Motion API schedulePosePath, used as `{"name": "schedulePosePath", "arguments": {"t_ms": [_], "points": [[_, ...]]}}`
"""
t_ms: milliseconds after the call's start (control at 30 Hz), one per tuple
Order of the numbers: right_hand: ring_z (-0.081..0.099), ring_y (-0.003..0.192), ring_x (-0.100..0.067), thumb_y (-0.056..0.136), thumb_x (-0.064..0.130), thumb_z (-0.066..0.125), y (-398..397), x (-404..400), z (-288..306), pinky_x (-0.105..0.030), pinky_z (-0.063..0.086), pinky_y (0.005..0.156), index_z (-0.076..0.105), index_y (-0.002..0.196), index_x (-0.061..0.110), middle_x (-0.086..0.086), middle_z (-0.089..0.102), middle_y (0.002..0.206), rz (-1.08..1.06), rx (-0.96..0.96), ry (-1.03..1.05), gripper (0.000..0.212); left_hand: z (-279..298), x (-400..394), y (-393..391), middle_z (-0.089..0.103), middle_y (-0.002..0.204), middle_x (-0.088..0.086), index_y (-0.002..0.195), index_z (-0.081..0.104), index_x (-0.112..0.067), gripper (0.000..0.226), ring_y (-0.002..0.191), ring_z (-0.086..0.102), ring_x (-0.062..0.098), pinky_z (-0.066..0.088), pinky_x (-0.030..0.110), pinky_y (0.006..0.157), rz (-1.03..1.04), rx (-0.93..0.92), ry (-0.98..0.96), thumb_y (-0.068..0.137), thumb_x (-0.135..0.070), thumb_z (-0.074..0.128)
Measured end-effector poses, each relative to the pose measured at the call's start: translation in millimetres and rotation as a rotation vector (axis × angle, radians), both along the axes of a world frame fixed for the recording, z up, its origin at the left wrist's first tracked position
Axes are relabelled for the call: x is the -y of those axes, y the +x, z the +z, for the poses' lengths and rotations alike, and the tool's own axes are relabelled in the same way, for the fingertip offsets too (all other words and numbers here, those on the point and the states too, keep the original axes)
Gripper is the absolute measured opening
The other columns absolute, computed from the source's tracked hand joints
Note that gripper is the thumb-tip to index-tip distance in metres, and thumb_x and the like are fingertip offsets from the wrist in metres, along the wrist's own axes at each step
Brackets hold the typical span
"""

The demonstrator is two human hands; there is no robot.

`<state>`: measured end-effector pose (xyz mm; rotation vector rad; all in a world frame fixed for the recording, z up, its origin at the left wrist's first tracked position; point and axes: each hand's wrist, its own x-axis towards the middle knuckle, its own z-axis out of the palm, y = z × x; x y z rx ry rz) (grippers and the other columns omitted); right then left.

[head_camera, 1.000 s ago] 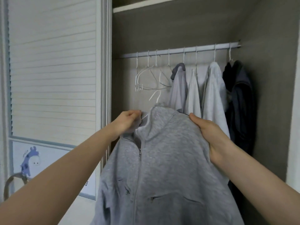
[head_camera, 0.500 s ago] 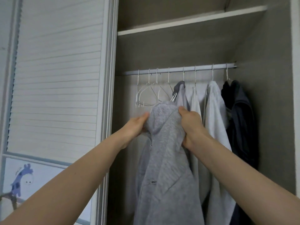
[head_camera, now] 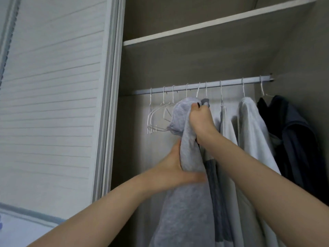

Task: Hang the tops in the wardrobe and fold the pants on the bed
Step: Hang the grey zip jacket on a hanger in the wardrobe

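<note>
Hanging step in hand: light grey fleece zip jacket (head_camera: 185, 157) is raised to the silver wardrobe rail (head_camera: 231, 82), its white wire hanger hook (head_camera: 198, 91) apparently at or over the rail, though I cannot tell whether it is seated. Right hand (head_camera: 201, 120) grips the jacket's collar just below that hook; left hand (head_camera: 176, 168) clutches the gathered body lower down. Judged next: confirm the hook is seated, then free both hands and let the cloth drop straight. Bare white wire hangers (head_camera: 158, 114) hang to its left; pale tops (head_camera: 249, 125) and a dark navy garment (head_camera: 292, 132) hang to its right. Pale wooden shelf (head_camera: 213, 24) runs above; white louvred door (head_camera: 49, 104) stands left.
</note>
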<state>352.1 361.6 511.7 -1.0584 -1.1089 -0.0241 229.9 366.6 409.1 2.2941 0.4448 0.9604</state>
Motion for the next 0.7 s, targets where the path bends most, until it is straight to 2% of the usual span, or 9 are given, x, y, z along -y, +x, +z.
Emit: {"name": "schedulePosePath", "arguments": {"t_ms": [67, 100, 167, 233, 333, 467, 600, 700], "points": [[0.050, 0.079, -0.021, 0.104, 0.022, 0.028, 6, -13, 8, -0.027, 0.035, 0.072, 0.047, 0.109, 0.002, -0.003, 0.047, 0.076, -0.061, 0.030, -0.004, 0.028, 1, -11, 14, 0.054, 0.131, -0.010, 0.148, 0.020, -0.037, 0.090, 0.115, 0.058, 0.009, 0.054, 0.029, 0.093, 0.185, 0.011, 0.150, 0.079, -0.016, 0.074], [0.053, 0.083, -0.024, 0.104, 0.022, 0.028, 10, -19, 11, -0.028, 0.037, 0.072, 0.047, 0.112, 0.000, -0.005, 0.049, 0.079, -0.083, 0.043, -0.003, 0.030, 1, -18, 19, 0.057, 0.127, -0.003, 0.146, 0.028, -0.030, 0.078, 0.112, 0.059, 0.016, 0.054, 0.034, 0.091, 0.274, 0.023, 0.190, 0.081, -0.014, 0.068], [0.056, 0.097, -0.032, 0.104, 0.021, 0.028, 16, -31, 18, -0.030, 0.041, 0.077, 0.046, 0.115, -0.003, -0.014, 0.053, 0.092, -0.112, 0.062, 0.002, 0.032, 5, -37, 28, 0.063, 0.115, 0.007, 0.128, 0.047, -0.017, 0.048, 0.102, 0.062, 0.024, 0.054, 0.037, 0.083, 0.385, 0.058, 0.226, 0.082, -0.009, 0.059], [0.056, 0.104, -0.035, 0.104, 0.020, 0.027, 21, -42, 24, -0.031, 0.040, 0.077, 0.046, 0.110, 0.000, -0.021, 0.055, 0.101, -0.146, 0.078, 0.005, 0.028, 9, -53, 36, 0.065, 0.108, 0.011, 0.114, 0.055, -0.009, 0.033, 0.095, 0.062, 0.026, 0.053, 0.036, 0.078, 0.398, 0.092, 0.241, 0.082, -0.005, 0.053], [0.055, 0.109, -0.037, 0.103, 0.017, 0.030, 28, -54, 32, -0.028, 0.038, 0.075, 0.049, 0.113, -0.006, -0.027, 0.056, 0.115, -0.196, 0.104, 0.010, 0.032, 16, -75, 44, 0.066, 0.106, 0.012, 0.112, 0.058, -0.007, 0.033, 0.095, 0.063, 0.026, 0.053, 0.036, 0.077, 0.366, 0.126, 0.254, 0.081, -0.001, 0.050], [0.052, 0.111, -0.042, 0.101, 0.015, 0.030, 38, -69, 41, -0.037, 0.042, 0.088, 0.055, 0.110, -0.009, -0.029, 0.056, 0.115, -0.229, 0.214, -0.006, 0.036, 28, -101, 51, 0.067, 0.107, 0.011, 0.111, 0.060, -0.005, 0.032, 0.099, 0.063, 0.025, 0.052, 0.038, 0.083, 0.344, 0.150, 0.266, 0.081, 0.000, 0.049], [0.052, 0.108, -0.042, 0.099, 0.012, 0.033, 42, -80, 50, -0.035, 0.041, 0.083, 0.056, 0.107, -0.010, -0.029, 0.057, 0.112, -0.246, 0.246, 0.022, 0.033, 37, -118, 54, 0.069, 0.104, 0.009, 0.108, 0.062, -0.004, 0.030, 0.098, 0.063, 0.024, 0.052, 0.039, 0.086, 0.334, 0.166, 0.274, 0.080, 0.000, 0.051], [0.053, 0.108, -0.042, 0.099, 0.012, 0.034, 38, -90, 56, -0.032, 0.039, 0.079, 0.056, 0.106, -0.010, -0.029, 0.058, 0.112, -0.227, 0.257, -0.005, 0.033, 39, -127, 53, 0.070, 0.105, 0.006, 0.109, 0.063, -0.007, 0.029, 0.099, 0.063, 0.021, 0.051, 0.033, 0.085, 0.334, 0.184, 0.283, 0.083, -0.001, 0.051]]}}
